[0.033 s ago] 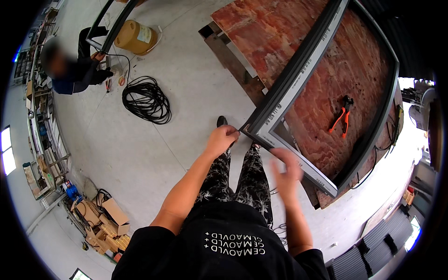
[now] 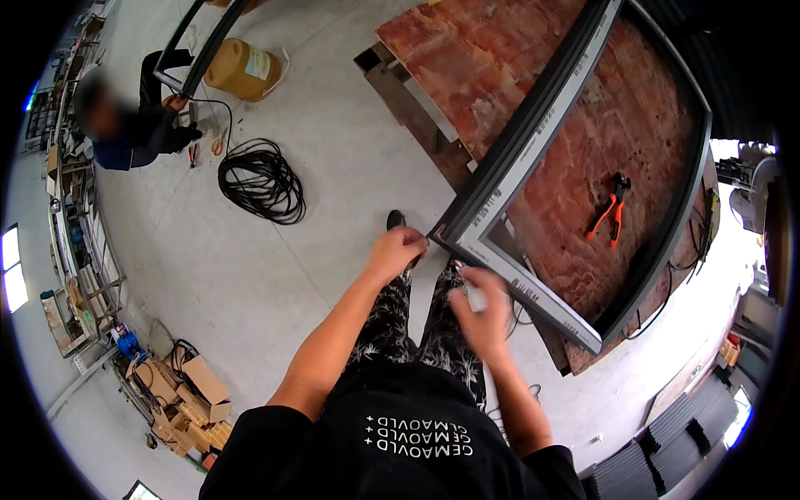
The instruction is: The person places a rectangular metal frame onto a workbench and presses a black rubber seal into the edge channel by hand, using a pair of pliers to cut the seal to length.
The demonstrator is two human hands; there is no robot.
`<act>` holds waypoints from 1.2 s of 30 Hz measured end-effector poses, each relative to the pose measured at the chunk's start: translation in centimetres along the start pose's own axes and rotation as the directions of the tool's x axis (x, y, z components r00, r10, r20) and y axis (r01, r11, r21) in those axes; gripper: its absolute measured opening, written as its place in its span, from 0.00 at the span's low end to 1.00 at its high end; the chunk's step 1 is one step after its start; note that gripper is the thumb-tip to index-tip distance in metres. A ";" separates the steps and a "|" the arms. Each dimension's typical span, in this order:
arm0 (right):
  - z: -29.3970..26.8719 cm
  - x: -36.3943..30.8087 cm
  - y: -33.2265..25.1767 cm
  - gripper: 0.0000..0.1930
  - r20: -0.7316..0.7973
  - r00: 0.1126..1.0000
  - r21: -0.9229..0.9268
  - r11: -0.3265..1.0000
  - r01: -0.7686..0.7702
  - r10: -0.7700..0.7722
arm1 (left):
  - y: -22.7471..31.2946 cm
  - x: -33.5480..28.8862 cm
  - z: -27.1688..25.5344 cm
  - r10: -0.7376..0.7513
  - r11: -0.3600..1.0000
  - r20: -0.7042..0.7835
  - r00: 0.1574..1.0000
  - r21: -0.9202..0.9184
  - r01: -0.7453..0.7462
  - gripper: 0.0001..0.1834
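Note:
A window-like frame (image 2: 531, 292) of grey metal, with black edging along its outer sides, lies tilted across the table at the right. My left hand (image 2: 398, 254) is closed at its near left corner, the thumb and fingers pinched together. What sits between those fingertips is too small to make out. My right hand (image 2: 483, 315) is beside the frame's near bar, thumb apart from the fingers, which are smeared by motion. A thin black cord or strip (image 2: 518, 317) curves just right of this hand. Inside the frame's outline lie pliers (image 2: 615, 210) with orange handles.
The frame rests on a worn reddish board table (image 2: 454, 58). A coiled black cable or hose (image 2: 262, 182) lies on the floor. At the far left a co-worker (image 2: 125, 125) handles another frame near a brown drum (image 2: 242, 69). Cardboard boxes (image 2: 204, 385) stand at lower left.
My right hand has moved left and slightly down, off the frame's near bar. My left hand stays at the corner.

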State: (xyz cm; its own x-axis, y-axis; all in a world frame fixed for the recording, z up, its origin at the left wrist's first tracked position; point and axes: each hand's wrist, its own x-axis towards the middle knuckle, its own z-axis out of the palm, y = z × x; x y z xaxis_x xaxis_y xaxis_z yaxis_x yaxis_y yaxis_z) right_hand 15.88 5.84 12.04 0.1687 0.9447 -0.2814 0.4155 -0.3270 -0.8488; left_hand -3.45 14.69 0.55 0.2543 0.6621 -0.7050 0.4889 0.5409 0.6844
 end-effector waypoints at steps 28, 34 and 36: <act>11.1 0.9 6.6 0.06 0.527 0.766 0.826 -0.013 -0.563 0.369 | 5.7 6.2 1.1 0.214 0.947 -0.028 0.977 0.253 -0.200 0.15; 10.8 0.9 6.7 0.06 0.518 0.776 0.826 0.027 -0.563 0.359 | 3.8 6.8 -0.3 0.096 0.992 0.212 0.972 0.060 -0.111 0.13; 10.5 0.9 6.8 0.07 0.527 0.770 0.813 0.050 -0.580 0.361 | 3.8 6.7 0.0 0.076 0.992 0.210 0.975 0.086 -0.096 0.13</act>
State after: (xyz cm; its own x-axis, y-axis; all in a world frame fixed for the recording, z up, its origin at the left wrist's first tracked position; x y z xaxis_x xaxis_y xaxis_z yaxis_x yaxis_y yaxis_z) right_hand 9.49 4.73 1.28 -0.1914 0.6230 -0.7584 -0.8038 -0.5429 -0.2431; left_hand 0.11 21.19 -1.52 0.4604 0.5774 -0.6743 0.5326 0.4280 0.7302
